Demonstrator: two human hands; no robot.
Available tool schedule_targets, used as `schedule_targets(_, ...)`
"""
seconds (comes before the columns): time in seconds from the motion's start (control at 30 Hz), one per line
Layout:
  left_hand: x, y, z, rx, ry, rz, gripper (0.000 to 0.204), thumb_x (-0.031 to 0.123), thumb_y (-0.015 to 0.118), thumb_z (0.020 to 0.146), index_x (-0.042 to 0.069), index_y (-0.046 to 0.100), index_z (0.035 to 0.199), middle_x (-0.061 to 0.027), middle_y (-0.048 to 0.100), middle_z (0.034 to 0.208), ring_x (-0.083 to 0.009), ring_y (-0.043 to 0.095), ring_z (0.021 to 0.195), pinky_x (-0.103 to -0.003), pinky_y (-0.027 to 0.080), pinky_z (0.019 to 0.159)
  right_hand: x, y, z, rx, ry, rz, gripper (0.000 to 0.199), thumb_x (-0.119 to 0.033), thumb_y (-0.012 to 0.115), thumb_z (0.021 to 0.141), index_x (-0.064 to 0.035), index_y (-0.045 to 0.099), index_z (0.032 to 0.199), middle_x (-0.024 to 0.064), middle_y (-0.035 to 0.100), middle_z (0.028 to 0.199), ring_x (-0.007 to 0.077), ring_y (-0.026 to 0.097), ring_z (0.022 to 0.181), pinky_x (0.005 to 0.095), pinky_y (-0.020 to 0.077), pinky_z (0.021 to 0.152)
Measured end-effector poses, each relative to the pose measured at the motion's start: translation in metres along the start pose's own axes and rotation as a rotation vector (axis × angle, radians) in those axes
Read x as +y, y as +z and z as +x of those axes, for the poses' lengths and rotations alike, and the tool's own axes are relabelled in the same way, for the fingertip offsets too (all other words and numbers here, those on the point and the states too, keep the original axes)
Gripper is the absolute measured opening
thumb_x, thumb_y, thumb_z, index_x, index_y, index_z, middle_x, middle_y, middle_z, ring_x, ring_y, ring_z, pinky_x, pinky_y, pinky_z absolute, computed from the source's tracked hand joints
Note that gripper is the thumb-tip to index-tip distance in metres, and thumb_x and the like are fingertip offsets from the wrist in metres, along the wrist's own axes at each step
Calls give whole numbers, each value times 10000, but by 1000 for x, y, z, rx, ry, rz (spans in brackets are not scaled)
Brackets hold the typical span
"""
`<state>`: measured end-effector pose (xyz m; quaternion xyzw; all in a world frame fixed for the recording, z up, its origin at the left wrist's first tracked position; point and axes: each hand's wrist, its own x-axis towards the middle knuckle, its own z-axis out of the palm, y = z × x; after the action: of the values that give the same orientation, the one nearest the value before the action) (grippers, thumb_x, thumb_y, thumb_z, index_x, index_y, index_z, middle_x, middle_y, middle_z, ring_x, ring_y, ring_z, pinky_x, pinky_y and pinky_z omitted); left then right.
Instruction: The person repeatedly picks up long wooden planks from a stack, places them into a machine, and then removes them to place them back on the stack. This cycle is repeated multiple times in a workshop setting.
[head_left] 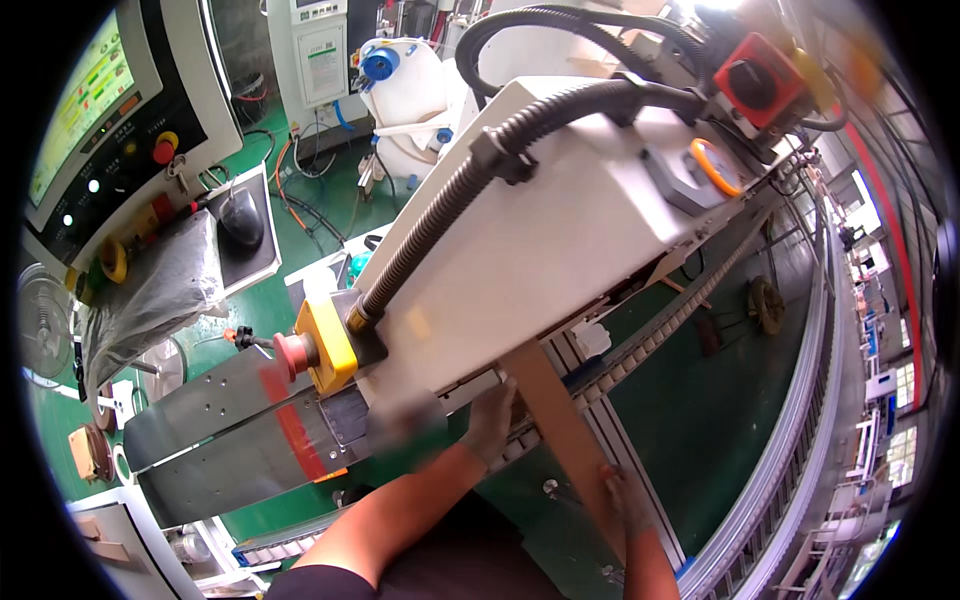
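A long, flat brown board (560, 420), perhaps cardboard or wood, slants from the lower edge of the white machine housing (520, 240) toward my body. My right hand (625, 500) grips its near part by the right edge, with fingertips on the upper face. Close to the housing, my left hand (490, 418) is at the board's left edge; its fingers are partly hidden and blurred, so their hold is unclear. The board's far end reaches the slot under the housing, and what lies inside cannot be seen.
A yellow box with a red emergency button (292, 357) stands at the housing's left end. A ribbed black hose (430, 235) runs over the housing. A curved roller conveyor (790, 440) bends along the right. At upper left are a control screen (85, 110) and a mouse (241, 217).
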<state>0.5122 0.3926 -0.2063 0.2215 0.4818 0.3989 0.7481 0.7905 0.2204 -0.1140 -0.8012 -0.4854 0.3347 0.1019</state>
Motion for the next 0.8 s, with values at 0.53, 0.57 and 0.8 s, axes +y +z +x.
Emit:
schedule_targets(0.53,39,-204,-302,215,270,1645,565,459,637,966,34,631,1339,-149,717,1132,-327,706,1042,-459,561,870,-241,190,-69,-235,-1234,11,293,-380,644,982,-97,709,1018,129,715,981,330,674,1018,501,441,1085)
schedule_targets(0.57,34,-217,-321,330,340,1644,564,483,612,982,36,633,1326,-139,720,1087,-324,705,1035,-460,550,876,-265,178,-86,-426,-1236,-47,330,-401,642,992,-91,726,1065,141,730,1021,334,683,1054,493,463,1070)
schedule_targets(0.8,-8,-291,-434,953,404,1529,600,441,590,994,82,567,1474,-121,535,1553,-322,411,1505,-505,218,1289,-321,245,-153,-414,-1599,-113,267,-348,706,959,-94,709,1039,122,725,925,344,703,869,466,560,773)
